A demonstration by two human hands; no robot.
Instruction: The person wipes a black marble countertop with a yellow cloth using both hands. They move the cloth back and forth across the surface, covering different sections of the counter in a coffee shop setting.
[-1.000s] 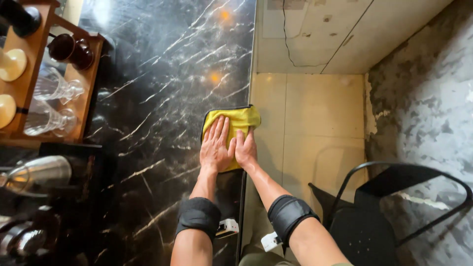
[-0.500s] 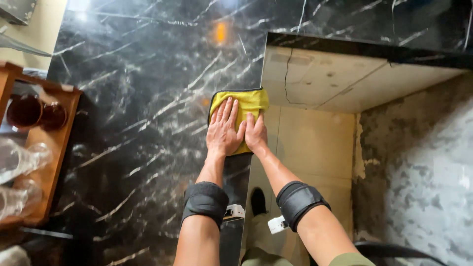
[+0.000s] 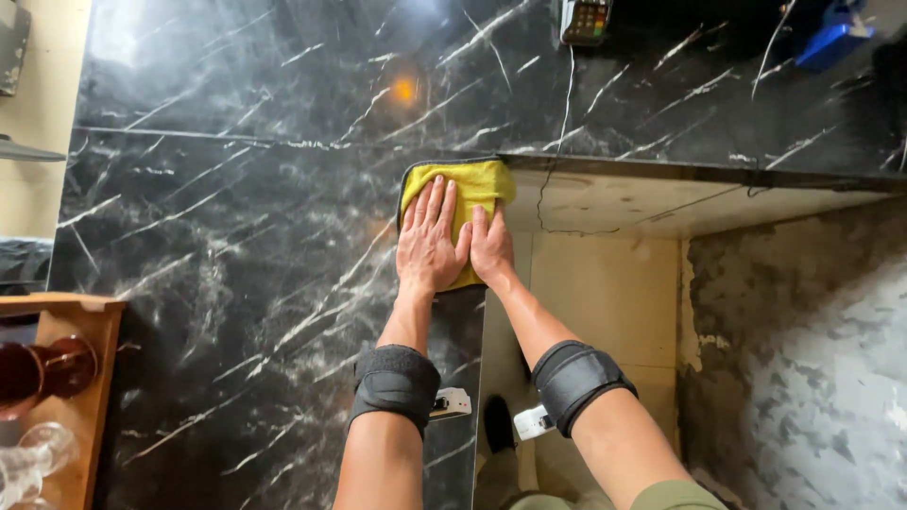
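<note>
While pressed flat side by side, left hand (image 3: pixel 430 236) and right hand (image 3: pixel 489 250), fingers spread, on yellow cloth (image 3: pixel 470 183), black marble counter (image 3: pixel 236 217).

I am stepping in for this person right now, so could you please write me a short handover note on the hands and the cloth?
Left hand: flat, fingers spread, pressing on the yellow cloth.
Right hand: flat beside it, also on the cloth, partly past the counter's edge.
Cloth: lies at the inner corner of the black marble counter, by the cut-out edge.
Done: cannot be judged; the glossy surface shows no plain dirt.
Left: likewise unclear. A card terminal and a blue object sit at the far side; a wooden rack with glasses stands at the left.
</note>
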